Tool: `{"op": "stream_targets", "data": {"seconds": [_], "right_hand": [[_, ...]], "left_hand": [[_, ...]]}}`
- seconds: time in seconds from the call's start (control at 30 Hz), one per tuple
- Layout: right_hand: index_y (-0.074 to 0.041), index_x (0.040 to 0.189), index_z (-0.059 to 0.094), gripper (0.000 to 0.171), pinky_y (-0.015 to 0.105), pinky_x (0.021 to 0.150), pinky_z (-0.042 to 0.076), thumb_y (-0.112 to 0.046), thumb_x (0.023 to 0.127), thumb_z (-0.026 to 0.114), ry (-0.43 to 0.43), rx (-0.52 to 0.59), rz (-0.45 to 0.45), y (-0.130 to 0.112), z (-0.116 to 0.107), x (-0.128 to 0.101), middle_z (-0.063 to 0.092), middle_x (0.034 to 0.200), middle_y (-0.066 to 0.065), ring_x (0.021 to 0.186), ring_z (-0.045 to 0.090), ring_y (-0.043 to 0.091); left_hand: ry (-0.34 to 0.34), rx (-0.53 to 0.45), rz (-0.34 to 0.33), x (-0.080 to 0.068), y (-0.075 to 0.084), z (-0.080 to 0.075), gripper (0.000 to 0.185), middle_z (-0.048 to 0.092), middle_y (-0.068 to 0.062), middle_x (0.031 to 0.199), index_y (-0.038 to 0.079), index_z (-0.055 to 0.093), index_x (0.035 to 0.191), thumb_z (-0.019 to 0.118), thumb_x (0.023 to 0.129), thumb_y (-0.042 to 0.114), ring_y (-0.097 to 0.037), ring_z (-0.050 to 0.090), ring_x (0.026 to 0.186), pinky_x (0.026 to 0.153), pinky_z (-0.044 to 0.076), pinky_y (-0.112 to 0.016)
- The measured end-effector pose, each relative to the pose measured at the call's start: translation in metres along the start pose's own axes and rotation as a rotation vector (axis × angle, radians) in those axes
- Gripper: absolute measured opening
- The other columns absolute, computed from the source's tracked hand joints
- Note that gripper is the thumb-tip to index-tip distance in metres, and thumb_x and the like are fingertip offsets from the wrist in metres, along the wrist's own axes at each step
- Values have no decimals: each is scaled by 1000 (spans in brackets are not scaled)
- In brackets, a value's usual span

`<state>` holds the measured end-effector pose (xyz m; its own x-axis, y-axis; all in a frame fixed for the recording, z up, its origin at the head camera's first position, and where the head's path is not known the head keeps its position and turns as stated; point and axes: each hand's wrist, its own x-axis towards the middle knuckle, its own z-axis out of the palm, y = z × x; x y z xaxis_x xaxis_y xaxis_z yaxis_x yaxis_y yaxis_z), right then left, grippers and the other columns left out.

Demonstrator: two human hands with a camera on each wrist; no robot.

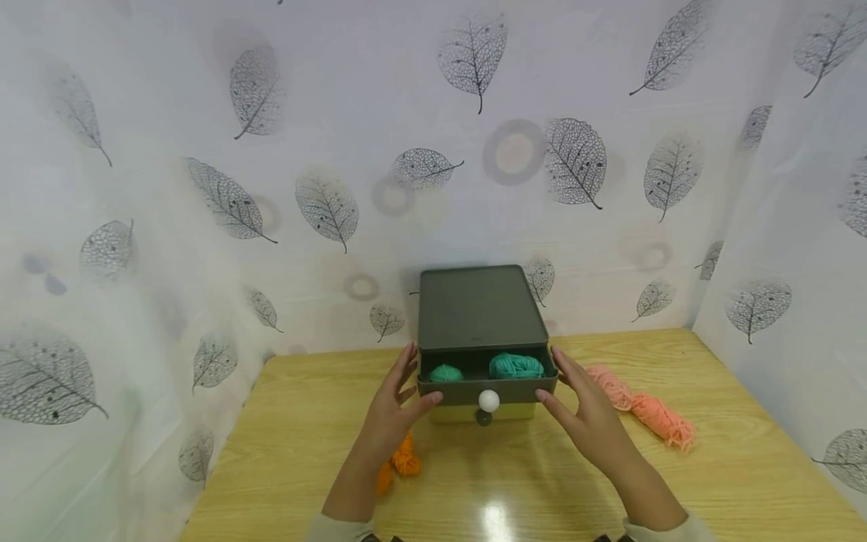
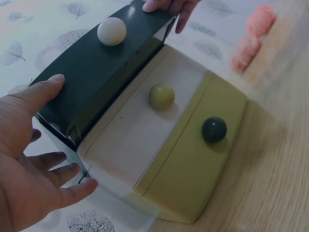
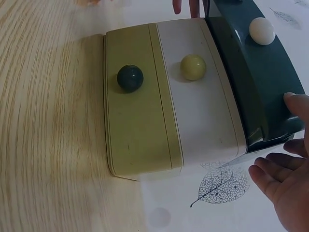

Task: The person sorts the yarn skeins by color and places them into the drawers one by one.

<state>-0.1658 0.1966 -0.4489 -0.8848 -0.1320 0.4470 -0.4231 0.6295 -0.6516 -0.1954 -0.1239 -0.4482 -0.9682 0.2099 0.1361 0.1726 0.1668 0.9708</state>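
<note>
Dark green plastic, the top drawer (image 1: 486, 385) stands pulled out at centre frame on the counter (image 1: 542, 482); it looks stiff, light and smooth, so take it by the corners or the white knob (image 1: 488, 400). Your left hand (image 1: 396, 406) and right hand (image 1: 585, 410), fingers spread, touch its ends. Inside lie two teal yarn balls (image 1: 516, 366).

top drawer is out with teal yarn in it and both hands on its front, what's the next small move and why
Probably push the top drawer straight back in with both thumbs. It stands pulled out, with two teal yarn balls inside, and the left hand and right hand flank its front corners with straight fingers. Equal pressure from each side should keep it from skewing.
</note>
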Motion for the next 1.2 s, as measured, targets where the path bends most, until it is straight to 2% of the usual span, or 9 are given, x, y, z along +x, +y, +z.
{"op": "stream_targets", "data": {"seconds": [0.13,0.27,0.47,0.6,0.77,0.9,1.2], "right_hand": [[-12,160,30,71,37,107,48,-20,99,67,35,-13,-16,1,4,2,42,159,15,136,51,32],[-12,160,30,70,46,107,47,-20,100,65,41,11,-6,3,7,3,42,159,17,137,51,33],[-13,160,28,68,43,109,47,-23,102,62,32,12,33,4,10,5,39,160,17,135,53,37],[-12,160,28,66,51,108,45,-22,103,60,36,35,39,6,13,7,37,160,20,134,53,41],[-11,160,27,65,55,108,43,-21,104,58,35,65,44,7,14,10,36,161,21,137,49,43],[-10,160,28,64,53,110,42,-22,104,57,37,72,52,9,16,12,37,161,20,138,49,42],[-9,160,28,62,49,112,41,-21,105,56,45,131,65,14,23,16,41,158,20,139,49,40]], "left_hand": [[16,11,-9,0,0,2,90,26,10,167,43,21,159,78,89,35,-24,29,154,121,36,-52],[31,20,-7,2,-3,3,89,27,11,166,43,21,159,77,89,36,-25,29,154,121,36,-53],[52,10,-3,5,-10,6,87,28,8,166,42,22,158,76,90,38,-30,27,155,121,34,-54],[69,6,-11,7,-12,8,86,29,7,166,41,23,158,75,90,41,-30,29,154,121,35,-53],[89,1,-11,8,-10,10,86,30,7,165,37,25,159,75,90,43,-28,30,153,120,37,-52],[95,-11,0,9,-10,12,84,31,6,165,34,26,160,74,91,40,-27,31,153,120,36,-52],[116,-47,-14,14,-14,16,79,29,7,165,36,29,158,73,92,41,-24,30,153,122,35,-51]]}}
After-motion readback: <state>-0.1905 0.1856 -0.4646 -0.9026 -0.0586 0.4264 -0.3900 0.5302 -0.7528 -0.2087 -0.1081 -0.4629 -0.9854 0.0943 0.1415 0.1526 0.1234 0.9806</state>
